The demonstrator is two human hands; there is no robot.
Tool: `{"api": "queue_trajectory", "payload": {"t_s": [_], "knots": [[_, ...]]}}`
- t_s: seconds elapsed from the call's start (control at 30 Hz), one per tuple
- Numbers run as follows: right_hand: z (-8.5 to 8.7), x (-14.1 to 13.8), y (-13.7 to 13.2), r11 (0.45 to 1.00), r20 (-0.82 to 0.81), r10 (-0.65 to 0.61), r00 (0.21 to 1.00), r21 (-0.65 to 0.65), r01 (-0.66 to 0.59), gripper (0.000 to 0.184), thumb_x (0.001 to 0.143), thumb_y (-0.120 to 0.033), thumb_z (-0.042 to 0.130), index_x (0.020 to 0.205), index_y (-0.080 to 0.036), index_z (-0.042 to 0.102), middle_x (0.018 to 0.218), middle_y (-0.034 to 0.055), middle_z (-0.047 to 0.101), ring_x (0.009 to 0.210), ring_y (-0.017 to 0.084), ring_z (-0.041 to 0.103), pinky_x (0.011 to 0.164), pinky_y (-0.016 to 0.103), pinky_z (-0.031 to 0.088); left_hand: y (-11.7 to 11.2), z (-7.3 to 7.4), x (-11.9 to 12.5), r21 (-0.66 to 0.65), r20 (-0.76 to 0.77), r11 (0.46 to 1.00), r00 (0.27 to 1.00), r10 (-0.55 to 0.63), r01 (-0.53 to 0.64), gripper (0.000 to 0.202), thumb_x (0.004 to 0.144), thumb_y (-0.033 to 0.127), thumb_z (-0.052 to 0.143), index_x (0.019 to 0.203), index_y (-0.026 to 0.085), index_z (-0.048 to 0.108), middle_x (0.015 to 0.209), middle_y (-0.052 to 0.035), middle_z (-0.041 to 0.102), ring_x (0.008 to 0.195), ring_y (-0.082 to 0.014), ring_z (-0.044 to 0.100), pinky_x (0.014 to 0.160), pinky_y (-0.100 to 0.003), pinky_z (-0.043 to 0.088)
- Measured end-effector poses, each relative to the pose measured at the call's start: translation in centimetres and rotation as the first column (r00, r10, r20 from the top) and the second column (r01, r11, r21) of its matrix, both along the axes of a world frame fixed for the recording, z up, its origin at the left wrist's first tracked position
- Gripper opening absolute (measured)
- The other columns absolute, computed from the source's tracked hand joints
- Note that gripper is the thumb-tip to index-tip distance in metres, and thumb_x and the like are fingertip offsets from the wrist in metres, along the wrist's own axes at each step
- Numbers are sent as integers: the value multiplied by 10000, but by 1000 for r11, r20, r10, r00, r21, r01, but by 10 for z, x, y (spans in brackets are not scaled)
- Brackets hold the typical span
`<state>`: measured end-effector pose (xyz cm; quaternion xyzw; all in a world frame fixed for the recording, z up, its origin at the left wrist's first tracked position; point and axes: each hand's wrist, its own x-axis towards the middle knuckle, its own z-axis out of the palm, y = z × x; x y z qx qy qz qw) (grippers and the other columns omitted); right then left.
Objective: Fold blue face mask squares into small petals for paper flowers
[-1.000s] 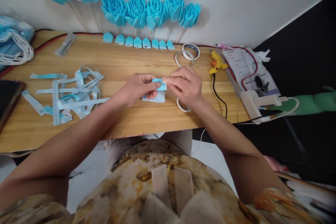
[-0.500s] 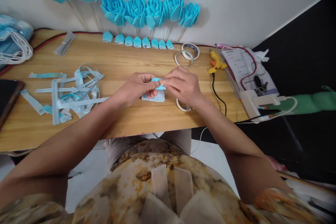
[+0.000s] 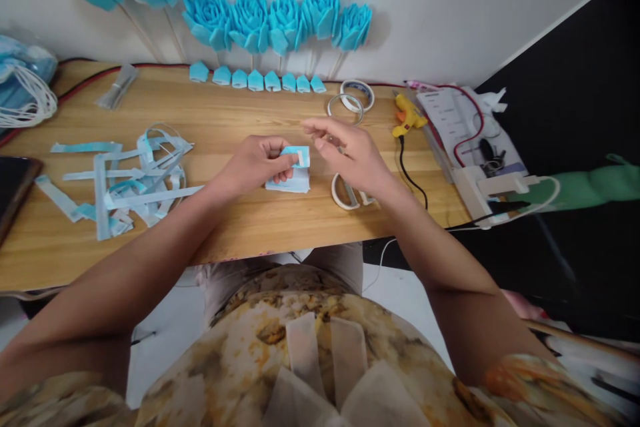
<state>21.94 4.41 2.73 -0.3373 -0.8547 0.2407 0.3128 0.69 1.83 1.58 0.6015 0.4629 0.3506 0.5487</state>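
My left hand [image 3: 255, 161] pinches a small folded piece of blue fabric [image 3: 297, 157] just above the wooden table [image 3: 235, 227]. Under it lie a few more blue fabric pieces [image 3: 293, 181]. My right hand [image 3: 350, 153] hovers a little to the right of the folded piece, fingers loosely spread and holding nothing. A roll of white tape [image 3: 345, 191] lies on the table just below my right hand.
A heap of blue and white strips [image 3: 127, 177] lies at the left. A row of small blue folded petals [image 3: 257, 79] and blue fabric flowers [image 3: 275, 13] line the wall. Two tape rolls [image 3: 351, 100], a yellow glue gun [image 3: 407, 117] and a power strip [image 3: 480, 190] sit at the right.
My right hand has let go of the folded blue piece and drawn back to the right, fingers opening. My left hand still holds the piece.
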Motion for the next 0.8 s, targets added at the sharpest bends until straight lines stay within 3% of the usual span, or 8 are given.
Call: {"api": "queue_trajectory", "payload": {"t_s": [0.13, 0.27, 0.43, 0.63, 0.8], "knots": [[-1, -4, 4, 967, -68, 18, 998, -253, -35, 379, 936, -335, 598, 1294, -221, 655, 1074, 46, 712, 958, 173, 643, 828, 316, 529, 0, 0, 0, 35, -46, 999, 999, 12, -11, 240, 841, 268, 689, 639, 163, 613, 573, 5, 630, 491, -66, 541, 487, -172, 442], [-8, -8, 9, 927, -131, 54, 990, -362, -99, 406, 889, -410, 672, 1233, -197, 686, 948, 15, 672, 824, 134, 594, 758, 277, 497, -1, 0, 0, 46, -66, 999, 998, 2, 1, 203, 825, 265, 702, 668, 165, 621, 577, 7, 646, 494, -71, 549, 494, -174, 450], [-12, -13, 9, 922, -158, 86, 984, -363, -139, 346, 916, -401, 634, 1189, -193, 676, 903, 2, 651, 779, 125, 557, 719, 266, 465, -1, 3, 0, 44, -52, 999, 999, 1, 2, 205, 824, 253, 687, 652, 162, 623, 584, 4, 644, 504, -77, 546, 515, -193, 458], [-18, -18, 13, 955, -235, 61, 970, -268, -125, 378, 958, -477, 593, 1233, -220, 630, 837, -11, 593, 747, 131, 542, 732, 290, 491, 3, -3, -6, 32, 91, 998, 995, -47, 45, 217, 844, 324, 676, 697, 166, 652, 650, -11, 662, 573, -88, 564, 579, -207, 476], [-21, -24, 20, 965, -249, -14, 968, -257, -52, 425, 963, -484, 581, 1303, -230, 582, 881, -3, 609, 759, 131, 559, 734, 294, 522, 3, -8, -4, 44, 138, 998, 990, 43, -49, 253, 838, 402, 686, 741, 172, 643, 679, -8, 652, 590, -93, 556, 586, -218, 464]]}}
